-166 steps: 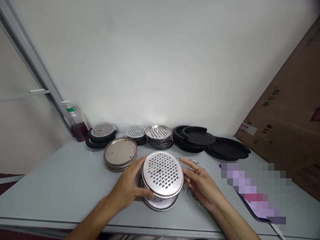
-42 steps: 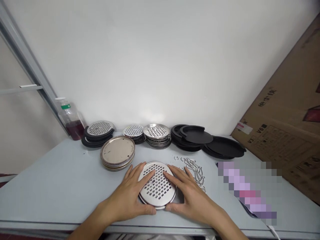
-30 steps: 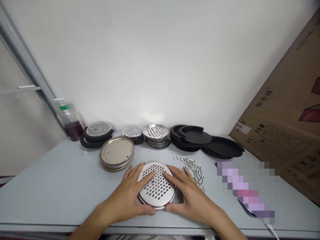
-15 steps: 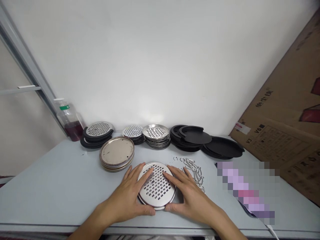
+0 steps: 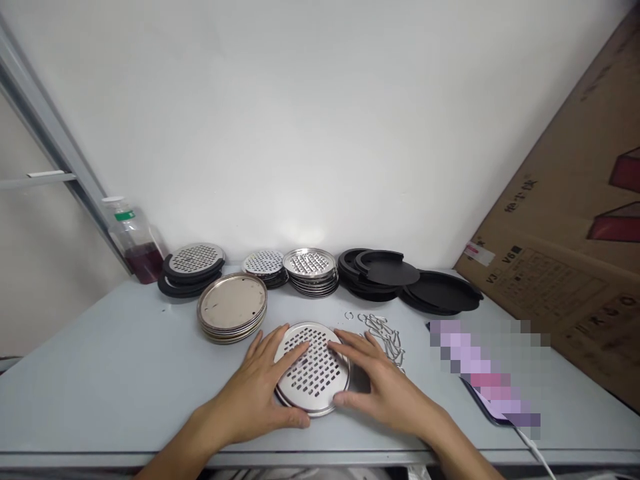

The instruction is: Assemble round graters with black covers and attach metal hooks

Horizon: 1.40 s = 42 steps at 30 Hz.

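Observation:
A round metal grater plate (image 5: 314,373) with rows of slots lies in front of me, with at least one more disc edge showing beneath it. My left hand (image 5: 265,383) curves round its left side, index fingertip on the slots and thumb along the near rim. From the right, my right hand (image 5: 380,380) holds the same plate by its edge, thumb at the lower right rim and fingers on the upper right. Just beyond my left hand stands a stack of plain metal discs (image 5: 233,303). Metal wire hooks (image 5: 383,333) lie loose beyond my right hand, partly covered by it.
Along the wall are slotted plates in black holders (image 5: 195,260), another slotted plate stack (image 5: 265,263), shiny grater plates (image 5: 310,265) and black round trays (image 5: 390,270). A bottle of dark red liquid (image 5: 143,257), a blurred phone (image 5: 490,387) with a cable and a carton (image 5: 560,287) flank the table.
My right thumb has moved from the plate's near rim up and right along its edge. My left hand keeps its place. The view has shifted slightly.

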### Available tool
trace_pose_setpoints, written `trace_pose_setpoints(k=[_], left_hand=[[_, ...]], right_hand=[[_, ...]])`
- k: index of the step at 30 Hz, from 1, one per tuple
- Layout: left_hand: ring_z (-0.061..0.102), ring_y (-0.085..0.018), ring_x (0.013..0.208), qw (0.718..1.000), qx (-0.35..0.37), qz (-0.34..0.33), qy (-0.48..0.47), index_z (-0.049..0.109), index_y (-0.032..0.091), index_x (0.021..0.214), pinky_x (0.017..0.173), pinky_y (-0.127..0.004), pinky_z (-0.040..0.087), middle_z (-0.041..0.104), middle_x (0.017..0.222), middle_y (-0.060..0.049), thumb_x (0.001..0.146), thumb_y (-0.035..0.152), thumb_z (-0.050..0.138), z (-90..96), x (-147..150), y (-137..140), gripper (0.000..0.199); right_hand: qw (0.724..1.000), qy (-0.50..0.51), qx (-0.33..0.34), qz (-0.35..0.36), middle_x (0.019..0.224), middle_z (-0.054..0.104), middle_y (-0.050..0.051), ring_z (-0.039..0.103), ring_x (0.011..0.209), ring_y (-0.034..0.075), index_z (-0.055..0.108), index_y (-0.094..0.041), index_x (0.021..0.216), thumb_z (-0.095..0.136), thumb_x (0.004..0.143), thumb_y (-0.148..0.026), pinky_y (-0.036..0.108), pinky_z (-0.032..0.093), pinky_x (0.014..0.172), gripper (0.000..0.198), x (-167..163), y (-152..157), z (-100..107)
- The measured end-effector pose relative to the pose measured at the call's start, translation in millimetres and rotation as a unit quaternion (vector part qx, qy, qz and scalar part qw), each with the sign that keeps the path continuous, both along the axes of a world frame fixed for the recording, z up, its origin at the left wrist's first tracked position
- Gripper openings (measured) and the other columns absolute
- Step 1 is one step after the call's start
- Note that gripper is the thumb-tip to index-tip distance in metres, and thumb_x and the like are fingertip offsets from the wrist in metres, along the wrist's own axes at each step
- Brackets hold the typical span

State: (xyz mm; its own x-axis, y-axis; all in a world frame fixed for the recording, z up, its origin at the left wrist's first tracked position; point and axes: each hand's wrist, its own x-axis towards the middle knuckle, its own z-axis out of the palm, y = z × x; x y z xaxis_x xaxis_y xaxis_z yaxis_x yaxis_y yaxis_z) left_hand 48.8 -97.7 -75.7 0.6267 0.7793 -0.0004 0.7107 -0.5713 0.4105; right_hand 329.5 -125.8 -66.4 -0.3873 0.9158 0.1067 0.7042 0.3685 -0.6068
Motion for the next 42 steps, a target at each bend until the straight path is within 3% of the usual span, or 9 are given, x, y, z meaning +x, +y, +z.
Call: trace_pose_setpoints(k=[4, 7, 10, 13, 17, 23, 30, 37, 42], left_hand=[[0.009, -0.041, 0.149, 1.0, -0.009, 0.0, -0.007, 0.025, 0.04, 0.153, 0.117, -0.066, 0.012, 0.011, 0.165, -0.009, 0.071, 0.07, 0.071, 1.9, 0, 0, 0.098], [0.007, -0.042, 0.149, 1.0, -0.017, 0.007, -0.001, 0.025, 0.041, 0.153, 0.117, -0.066, 0.012, 0.009, 0.165, -0.008, 0.07, 0.07, 0.071, 2.3, 1, 0, 0.099], [0.004, -0.044, 0.149, 0.999, -0.031, 0.02, 0.011, 0.025, 0.041, 0.153, 0.117, -0.067, 0.013, 0.006, 0.166, -0.009, 0.07, 0.072, 0.07, 1.0, 0, 0, 0.1], [0.002, -0.045, 0.149, 0.999, -0.034, 0.023, 0.01, 0.025, 0.041, 0.153, 0.116, -0.068, 0.013, 0.005, 0.166, -0.009, 0.069, 0.074, 0.069, -1.1, 0, 1, 0.1], [0.002, -0.044, 0.149, 0.999, -0.03, 0.021, -0.003, 0.025, 0.041, 0.153, 0.116, -0.068, 0.011, 0.006, 0.166, -0.008, 0.07, 0.072, 0.07, -2.7, -1, 1, 0.1], [0.002, -0.043, 0.149, 0.999, -0.031, 0.018, -0.003, 0.023, 0.042, 0.153, 0.116, -0.068, 0.011, 0.005, 0.166, -0.008, 0.07, 0.073, 0.069, -2.6, -1, 1, 0.1], [0.005, -0.045, 0.149, 1.0, -0.022, 0.016, -0.012, 0.025, 0.041, 0.153, 0.115, -0.07, 0.012, 0.006, 0.166, -0.009, 0.069, 0.072, 0.07, -2.9, -1, 0, 0.1], [0.005, -0.047, 0.148, 1.0, -0.017, 0.017, -0.012, 0.024, 0.042, 0.153, 0.113, -0.073, 0.016, 0.006, 0.165, -0.009, 0.069, 0.074, 0.069, -4.8, -2, 1, 0.1], [0.006, -0.045, 0.148, 1.0, -0.006, 0.01, -0.001, 0.023, 0.041, 0.153, 0.114, -0.071, 0.015, 0.006, 0.165, -0.01, 0.07, 0.074, 0.068, -5.0, -2, 1, 0.1]], right_hand=[[0.968, 0.193, 0.007, -0.16, 0.122, 0.07, 0.012, 0.062, 0.117, 0.032, 0.072, -0.021, 0.113, 0.064, 0.085, -0.056, 0.05, 0.046, 0.104, 0.046, 6, 15, 16], [0.876, 0.41, -0.104, -0.231, 0.091, 0.075, 0.011, 0.07, 0.079, 0.024, 0.074, -0.016, 0.089, 0.065, 0.084, -0.056, 0.038, 0.059, 0.074, 0.041, 11, 34, 30], [0.77, 0.54, -0.204, -0.271, 0.073, 0.07, 0.007, 0.064, 0.058, 0.014, 0.071, -0.014, 0.083, 0.07, 0.084, -0.047, 0.023, 0.052, 0.048, 0.033, 18, 56, 39], [0.723, 0.583, -0.206, -0.307, 0.067, 0.068, 0.006, 0.06, 0.049, 0.01, 0.069, -0.012, 0.083, 0.067, 0.088, -0.041, 0.016, 0.039, 0.035, 0.03, 25, 75, 39], [0.72, 0.584, -0.167, -0.337, 0.057, 0.061, 0.002, 0.054, 0.041, 0.008, 0.065, -0.011, 0.078, 0.065, 0.089, -0.039, 0.014, 0.026, 0.03, 0.03, 31, 89, 34], [0.743, 0.58, -0.093, -0.322, 0.051, 0.053, -0.003, 0.042, 0.035, 0.004, 0.064, -0.012, 0.074, 0.073, 0.08, -0.041, 0.014, 0.018, 0.03, 0.031, 31, 95, 25], [0.769, 0.564, -0.041, -0.299, 0.053, 0.055, -0.001, 0.038, 0.037, 0.005, 0.062, -0.013, 0.068, 0.078, 0.068, -0.053, 0.019, 0.017, 0.033, 0.043, 32, 94, 18], [0.78, 0.55, 0.021, -0.299, 0.056, 0.057, 0.0, 0.04, 0.042, 0.005, 0.063, -0.013, 0.067, 0.075, 0.071, -0.058, 0.02, 0.023, 0.037, 0.047, 37, 96, 11], [0.786, 0.553, 0.024, -0.274, 0.055, 0.056, -0.001, 0.035, 0.039, 0.004, 0.063, -0.013, 0.066, 0.075, 0.071, -0.06, 0.02, 0.018, 0.036, 0.048, 33, 92, 20]])
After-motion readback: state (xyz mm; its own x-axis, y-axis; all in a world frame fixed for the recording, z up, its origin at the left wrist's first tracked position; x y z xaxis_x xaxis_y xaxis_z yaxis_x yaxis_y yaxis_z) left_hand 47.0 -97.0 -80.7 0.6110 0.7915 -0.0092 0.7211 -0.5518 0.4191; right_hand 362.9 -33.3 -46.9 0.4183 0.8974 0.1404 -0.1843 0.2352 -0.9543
